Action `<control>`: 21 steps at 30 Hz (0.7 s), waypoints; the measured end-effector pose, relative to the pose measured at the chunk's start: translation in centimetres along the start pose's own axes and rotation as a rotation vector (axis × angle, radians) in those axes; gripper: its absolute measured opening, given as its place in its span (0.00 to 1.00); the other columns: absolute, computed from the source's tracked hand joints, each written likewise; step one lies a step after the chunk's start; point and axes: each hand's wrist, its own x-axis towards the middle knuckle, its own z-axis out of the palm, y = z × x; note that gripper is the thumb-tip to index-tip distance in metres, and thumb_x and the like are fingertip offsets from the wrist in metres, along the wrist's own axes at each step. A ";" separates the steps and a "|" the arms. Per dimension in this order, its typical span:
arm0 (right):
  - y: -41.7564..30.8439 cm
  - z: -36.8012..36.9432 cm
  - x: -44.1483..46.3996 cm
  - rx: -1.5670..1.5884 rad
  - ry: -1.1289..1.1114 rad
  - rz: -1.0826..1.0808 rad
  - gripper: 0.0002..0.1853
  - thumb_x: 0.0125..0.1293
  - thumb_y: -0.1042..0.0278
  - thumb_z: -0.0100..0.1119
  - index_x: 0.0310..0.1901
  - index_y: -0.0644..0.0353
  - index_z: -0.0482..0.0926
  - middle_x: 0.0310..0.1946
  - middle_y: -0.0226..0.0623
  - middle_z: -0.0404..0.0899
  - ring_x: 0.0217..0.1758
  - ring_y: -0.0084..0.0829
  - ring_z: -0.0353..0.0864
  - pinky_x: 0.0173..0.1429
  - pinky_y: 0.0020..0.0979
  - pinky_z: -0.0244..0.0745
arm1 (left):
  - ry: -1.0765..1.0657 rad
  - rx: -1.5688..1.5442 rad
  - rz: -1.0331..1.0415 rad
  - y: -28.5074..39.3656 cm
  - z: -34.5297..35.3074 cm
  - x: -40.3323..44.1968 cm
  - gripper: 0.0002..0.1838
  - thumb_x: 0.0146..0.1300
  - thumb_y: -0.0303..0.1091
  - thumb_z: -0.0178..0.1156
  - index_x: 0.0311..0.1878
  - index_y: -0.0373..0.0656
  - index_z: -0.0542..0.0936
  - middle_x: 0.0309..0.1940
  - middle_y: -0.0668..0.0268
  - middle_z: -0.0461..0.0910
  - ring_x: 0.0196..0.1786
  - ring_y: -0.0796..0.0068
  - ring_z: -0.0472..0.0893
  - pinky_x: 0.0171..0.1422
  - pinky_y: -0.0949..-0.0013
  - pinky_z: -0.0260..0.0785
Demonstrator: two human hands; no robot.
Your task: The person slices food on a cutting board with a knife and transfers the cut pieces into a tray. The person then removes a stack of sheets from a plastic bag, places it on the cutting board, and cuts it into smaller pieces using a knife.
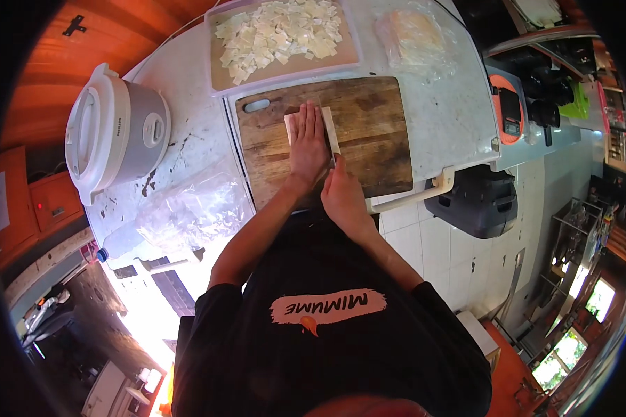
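Note:
On the wooden cutting board (375,132) lies a small stack of pale, flat sheets (327,119) that look like dough wrappers. My left hand (309,142) rests flat over the stack, fingers stretched out and pressed down on it. My right hand (343,193) is wrapped round the handle of a knife (336,159), whose blade runs along the right side of the sheets. Most of the handle is hidden in my fist. Beyond the board, a shallow tray (285,78) holds a heap of cut pale pieces (278,35).
A rice cooker (118,132) stands at the left of the table. Clear plastic (195,208) lies at its near left, and a plastic-wrapped pale stack (414,38) at the far right. An orange scale (509,111) and a black case (474,201) are to the right.

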 end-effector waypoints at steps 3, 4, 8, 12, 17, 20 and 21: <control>0.4 0.3 0.2 0.030 0.001 0.009 0.17 0.66 0.74 0.46 0.55 0.72 0.63 0.25 0.63 0.78 0.32 0.64 0.79 0.37 0.57 0.75 | -0.005 0.014 0.001 -0.1 0.1 0.0 0.34 0.62 0.33 0.48 0.71 0.27 0.57 0.75 0.46 0.51 0.79 0.53 0.48 0.80 0.46 0.35; 0.3 0.2 0.2 0.014 -0.014 0.034 0.17 0.66 0.74 0.47 0.54 0.72 0.63 0.25 0.63 0.78 0.32 0.63 0.79 0.37 0.57 0.75 | -0.007 0.024 0.005 -0.2 0.1 -0.1 0.34 0.62 0.33 0.48 0.71 0.27 0.57 0.75 0.46 0.51 0.79 0.53 0.49 0.80 0.46 0.35; -0.1 -0.2 0.2 0.019 -0.056 0.091 0.15 0.65 0.74 0.47 0.50 0.72 0.62 0.26 0.63 0.77 0.32 0.63 0.79 0.36 0.57 0.75 | -0.006 0.008 0.014 -0.2 0.3 -0.1 0.37 0.59 0.31 0.52 0.71 0.26 0.57 0.76 0.48 0.50 0.79 0.52 0.46 0.80 0.46 0.35; 0.0 0.0 0.3 0.046 -0.072 0.095 0.15 0.65 0.74 0.48 0.50 0.72 0.61 0.25 0.62 0.78 0.32 0.63 0.79 0.36 0.57 0.75 | 0.001 -0.002 0.014 -0.1 0.0 0.1 0.35 0.59 0.28 0.49 0.70 0.24 0.57 0.76 0.48 0.49 0.79 0.53 0.46 0.80 0.46 0.36; -0.2 -0.5 0.5 0.046 -0.091 0.098 0.15 0.64 0.75 0.47 0.50 0.73 0.61 0.24 0.61 0.78 0.31 0.62 0.79 0.36 0.57 0.75 | 0.003 -0.021 0.006 0.2 -0.3 0.1 0.34 0.58 0.28 0.49 0.68 0.22 0.60 0.76 0.48 0.49 0.79 0.52 0.47 0.80 0.46 0.36; 0.1 -0.3 0.5 0.034 -0.106 0.103 0.16 0.65 0.75 0.47 0.51 0.73 0.60 0.23 0.61 0.77 0.30 0.62 0.79 0.35 0.57 0.75 | -0.013 0.003 0.012 0.1 -0.3 0.1 0.33 0.58 0.28 0.49 0.67 0.22 0.61 0.76 0.47 0.49 0.79 0.51 0.46 0.80 0.45 0.36; 0.0 -0.4 0.5 0.035 -0.107 0.104 0.16 0.65 0.75 0.47 0.51 0.73 0.60 0.23 0.61 0.77 0.30 0.62 0.79 0.35 0.57 0.75 | -0.016 -0.001 0.014 0.1 -0.2 0.1 0.33 0.58 0.28 0.49 0.67 0.22 0.61 0.75 0.46 0.49 0.79 0.51 0.46 0.80 0.44 0.36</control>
